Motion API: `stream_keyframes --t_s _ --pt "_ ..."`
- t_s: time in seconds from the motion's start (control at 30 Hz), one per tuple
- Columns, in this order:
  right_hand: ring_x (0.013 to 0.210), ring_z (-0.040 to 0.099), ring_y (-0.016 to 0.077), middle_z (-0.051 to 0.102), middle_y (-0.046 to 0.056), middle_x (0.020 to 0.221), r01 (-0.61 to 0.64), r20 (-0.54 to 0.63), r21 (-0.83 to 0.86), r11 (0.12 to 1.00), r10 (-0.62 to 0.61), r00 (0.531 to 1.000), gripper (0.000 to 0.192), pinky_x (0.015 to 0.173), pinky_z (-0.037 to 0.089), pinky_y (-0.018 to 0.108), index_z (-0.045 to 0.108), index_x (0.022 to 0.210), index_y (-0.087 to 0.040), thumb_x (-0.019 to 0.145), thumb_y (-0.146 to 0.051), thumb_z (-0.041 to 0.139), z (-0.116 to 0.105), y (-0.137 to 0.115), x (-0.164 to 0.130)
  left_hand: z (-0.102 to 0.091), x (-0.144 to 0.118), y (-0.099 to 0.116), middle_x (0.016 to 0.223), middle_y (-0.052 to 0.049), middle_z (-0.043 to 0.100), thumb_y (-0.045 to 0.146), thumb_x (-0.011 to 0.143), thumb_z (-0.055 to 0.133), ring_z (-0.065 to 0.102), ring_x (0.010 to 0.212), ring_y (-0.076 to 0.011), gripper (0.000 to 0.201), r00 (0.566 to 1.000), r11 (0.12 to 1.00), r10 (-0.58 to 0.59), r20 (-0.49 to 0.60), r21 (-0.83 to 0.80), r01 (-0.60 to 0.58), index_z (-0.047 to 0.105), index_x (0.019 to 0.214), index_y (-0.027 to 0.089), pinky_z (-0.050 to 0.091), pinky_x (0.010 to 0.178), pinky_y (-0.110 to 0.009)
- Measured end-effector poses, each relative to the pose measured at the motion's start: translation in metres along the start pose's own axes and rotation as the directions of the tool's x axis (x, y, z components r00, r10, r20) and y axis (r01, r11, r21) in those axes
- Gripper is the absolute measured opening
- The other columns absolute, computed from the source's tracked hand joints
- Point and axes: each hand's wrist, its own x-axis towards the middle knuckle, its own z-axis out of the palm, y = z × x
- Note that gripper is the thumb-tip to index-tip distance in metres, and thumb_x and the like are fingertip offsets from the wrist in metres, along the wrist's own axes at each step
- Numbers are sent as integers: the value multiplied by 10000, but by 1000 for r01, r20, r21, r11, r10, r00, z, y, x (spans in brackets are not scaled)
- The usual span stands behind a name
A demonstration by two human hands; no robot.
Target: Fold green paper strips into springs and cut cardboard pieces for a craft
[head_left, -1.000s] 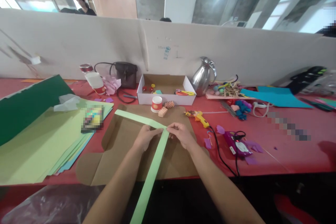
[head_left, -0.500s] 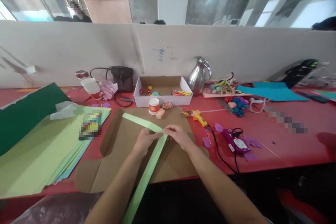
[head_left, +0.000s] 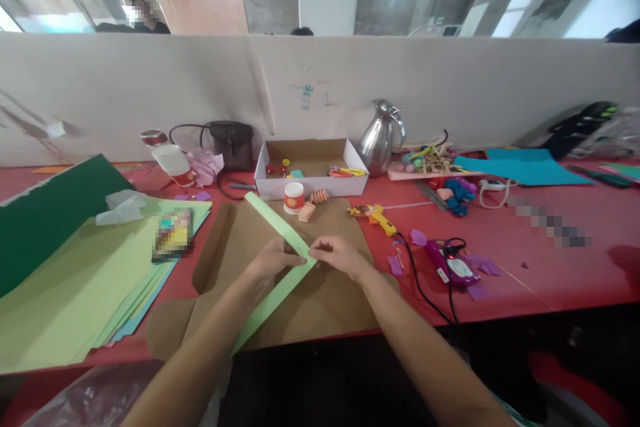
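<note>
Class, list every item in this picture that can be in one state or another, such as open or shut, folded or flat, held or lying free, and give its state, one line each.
green paper strip: folded at an angle, pinched at the fold
left hand: closed on the strip
right hand: pinching the fold
white box: open, small items inside
brown cardboard: lying flat, unfolded
glue gun: lying free, corded
metal jug: upright

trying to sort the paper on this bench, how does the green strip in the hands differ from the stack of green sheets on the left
The green strip is long and narrow; the stack of green sheets is wide and full-size. The strip is bent into a V where the left hand and right hand pinch it; the sheets lie flat, untouched. The strip rests on brown cardboard, the stack on the red table. Both are light green paper.
</note>
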Motion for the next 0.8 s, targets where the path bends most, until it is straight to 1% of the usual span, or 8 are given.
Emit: stream_keyframes --t_s 0.23,0.33,0.37,0.4,0.47,0.57,0.7,0.8 --pt "435 514 85 639 -23 564 -60 133 25 998 56 989 256 412 296 185 619 733 -178 730 -418 707 10 -3 -4 -11 -5 16 799 -63 696 114 601 705 636 751 -204 191 992 987 -7 123 160 -13 672 784 159 462 668 -279" --pt "483 544 97 610 -36 561 -23 128 61 998 15 992 265 459 337 197 592 697 -184 719 -414 719 11 -5 -5 4 -18 23 739 -55 661 106 593 709 612 765 -240 203 986 926 140 -89 365 -98 654 773 184 455 726 -334" --pt "499 545 97 597 -41 565 1 101 80 997 -9 995 267 479 347 202 589 693 -184 714 -412 726 10 -6 -5 14 -26 23 729 -57 647 106 594 715 598 774 -251 210 941 878 253 -224 462 -126 654 775 192 445 749 -353" --pt "508 537 95 586 -46 571 27 60 102 994 -34 998 268 493 350 206 588 696 -186 712 -413 729 9 -6 -5 26 -36 23 810 -77 651 118 644 690 586 849 -268 220 836 813 425 -348 553 -183 664 846 200 426 807 -376" --pt "518 510 90 569 -51 587 84 -49 151 985 -77 996 270 509 344 212 581 709 -192 715 -422 724 6 -7 -4 52 -55 18 930 -118 656 165 723 662 573 925 -284 177 692 724 604 -396 635 -269 683 892 212 396 866 -393" --pt "519 478 88 538 -58 592 144 -184 214 966 -105 977 263 507 328 219 564 726 -205 720 -425 708 2 -7 -2 78 -66 7 827 -93 660 284 765 681 587 776 -236 70 831 748 528 -174 558 -358 706 819 247 414 756 -328" --pt "488 440 81 514 -59 587 156 -241 266 951 -91 966 246 473 312 218 559 720 -208 714 -406 705 1 -6 0 71 -38 -2 810 -70 695 428 742 713 609 739 -208 246 913 958 261 -315 198 -206 722 847 205 436 690 -292" --pt "503 477 94 533 -47 586 138 -246 281 950 -68 967 240 456 319 215 568 710 -206 706 -400 710 3 -5 2 56 -10 -5 882 -96 725 443 748 708 654 814 -201 329 949 946 73 -306 -280 -163 719 875 140 488 769 -304"
